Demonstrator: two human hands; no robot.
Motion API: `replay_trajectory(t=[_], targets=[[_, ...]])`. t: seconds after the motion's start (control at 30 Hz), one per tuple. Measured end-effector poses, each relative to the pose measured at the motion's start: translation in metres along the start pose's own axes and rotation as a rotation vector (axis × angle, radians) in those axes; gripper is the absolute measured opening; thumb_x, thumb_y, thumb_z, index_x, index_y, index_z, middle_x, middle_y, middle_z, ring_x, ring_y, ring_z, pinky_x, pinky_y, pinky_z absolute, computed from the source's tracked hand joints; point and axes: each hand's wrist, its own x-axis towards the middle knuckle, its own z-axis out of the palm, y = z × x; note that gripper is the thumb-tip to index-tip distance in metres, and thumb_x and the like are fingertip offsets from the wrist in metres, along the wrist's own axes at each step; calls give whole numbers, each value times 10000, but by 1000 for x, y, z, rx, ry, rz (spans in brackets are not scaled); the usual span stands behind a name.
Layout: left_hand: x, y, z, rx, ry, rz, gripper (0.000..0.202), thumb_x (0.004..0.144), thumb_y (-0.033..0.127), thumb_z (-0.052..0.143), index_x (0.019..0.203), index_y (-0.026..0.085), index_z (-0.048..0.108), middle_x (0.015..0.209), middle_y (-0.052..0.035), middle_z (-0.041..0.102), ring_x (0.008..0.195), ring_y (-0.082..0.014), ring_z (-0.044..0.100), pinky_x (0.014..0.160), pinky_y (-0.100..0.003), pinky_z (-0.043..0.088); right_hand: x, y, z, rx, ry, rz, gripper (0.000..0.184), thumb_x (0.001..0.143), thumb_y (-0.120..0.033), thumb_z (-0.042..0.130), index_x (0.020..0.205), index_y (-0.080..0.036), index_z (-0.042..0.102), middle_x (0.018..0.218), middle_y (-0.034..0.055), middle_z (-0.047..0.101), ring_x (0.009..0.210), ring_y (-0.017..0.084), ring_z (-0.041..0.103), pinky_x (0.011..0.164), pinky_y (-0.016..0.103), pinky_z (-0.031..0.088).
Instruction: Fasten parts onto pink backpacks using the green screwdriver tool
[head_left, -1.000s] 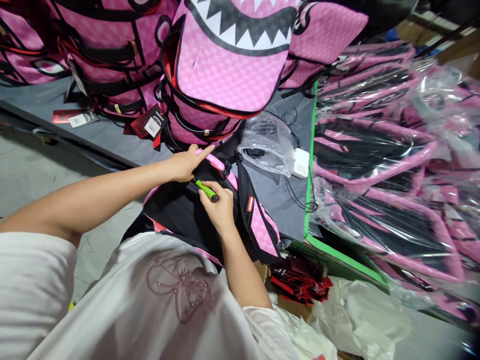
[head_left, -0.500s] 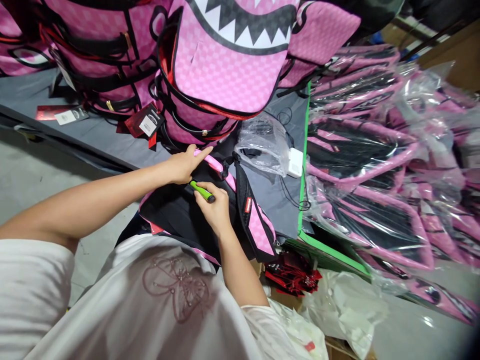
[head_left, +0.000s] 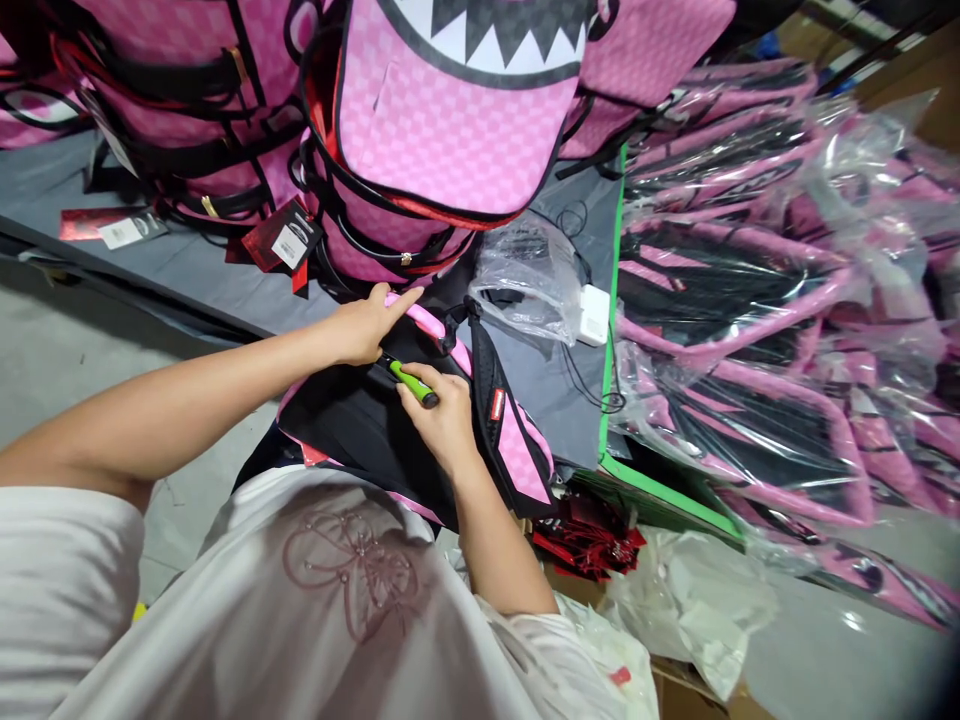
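Holding green-handled tool (head_left: 412, 383), right hand (head_left: 444, 412), backpack (head_left: 349, 420) beneath

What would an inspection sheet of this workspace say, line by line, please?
Surface: grey table with green edge at right.
Job's things: black-and-pink bag before the person; green-handled tool, tip not clearly seen.
Clutter: clear plastic bag, white box, red tags.
Hands: left hand at the pink strap; right hand grips the tool.
Cables: thin black cable, looped near the white box.
Surroundings: pink backpacks behind; plastic-wrapped bags at right.
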Motion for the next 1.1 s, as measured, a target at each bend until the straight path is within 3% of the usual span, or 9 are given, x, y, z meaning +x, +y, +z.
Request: replay_trajectory(t=[0.13,0.23,0.37,0.57,0.77,1.1], targets=[[3,-4,3,11,12,28,1068,816,198,640,1594,349,-75,1558,-163,261,1186,-297,635,903,-334,519,4,-3,-6,44,-90,-2,248,840,-244,750,1086,-271,739,1048,3,790,868,206,736,917,373,507],[5,-7,4,17,24,38,1075,814,211,664,1592,341,-67,1549,-164,267,1176,-290,642,897,-321,519,5,-8,-6,74,-94,17,185,884,-298,706,1060,-259,747,993,8,795,878,204,737,896,349,515],[8,-8,4,16,24,40,1084,814,217,690,1590,337,-58,1561,-168,243,1184,-302,637,922,-339,515,7,-9,-5,82,-37,38,193,880,-201,630,1049,-237,718,987,8,784,878,205,733,891,345,510],[11,-6,2,36,19,31,1067,818,226,694,1598,296,-32,1546,-176,268,1192,-318,632,903,-343,531,10,-6,0,133,-72,80,223,822,-157,628,1018,-235,697,915,-8,766,845,202,718,895,351,512],[12,-5,2,40,20,28,1077,817,242,698,1597,316,-41,1547,-160,261,1188,-308,637,904,-335,533,8,1,4,221,-19,-2,343,763,-45,577,988,-252,734,1110,15,766,1056,210,710,1001,375,507],[13,-7,4,25,25,32,1092,821,239,697,1597,334,-65,1570,-170,231,1197,-309,624,909,-350,535,7,5,8,273,-14,59,357,778,-46,586,1020,-247,755,1154,22,763,1100,213,709,1064,416,509]])
